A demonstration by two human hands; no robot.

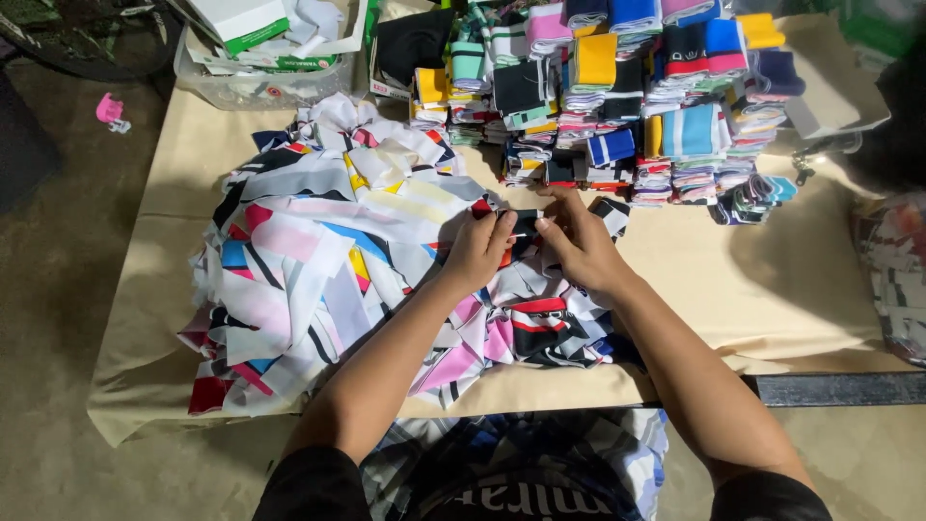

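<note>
My left hand [479, 249] and right hand [577, 241] meet over the far edge of a big heap of fabric strips [328, 260] — white, pink, blue, black and red, all tangled. Between them I hold one small black strip [525, 223], my left fingers closed on its left end and my right fingertips pinched on its right end, so it stretches flat between my thumbs just above the heap. My wrists rest on the loose pieces under them.

The heap lies on a table covered with tan paper [772, 280], and it spills toward my left. Beyond my hands stand stacks of folded bands [637, 96] — yellow, blue, pink, teal and black — packed close together in rows. At the table's far left corner sits a clear plastic bin [253, 85] holding white and green boxes. A small pink thing [109, 109] lies on the floor further left.
</note>
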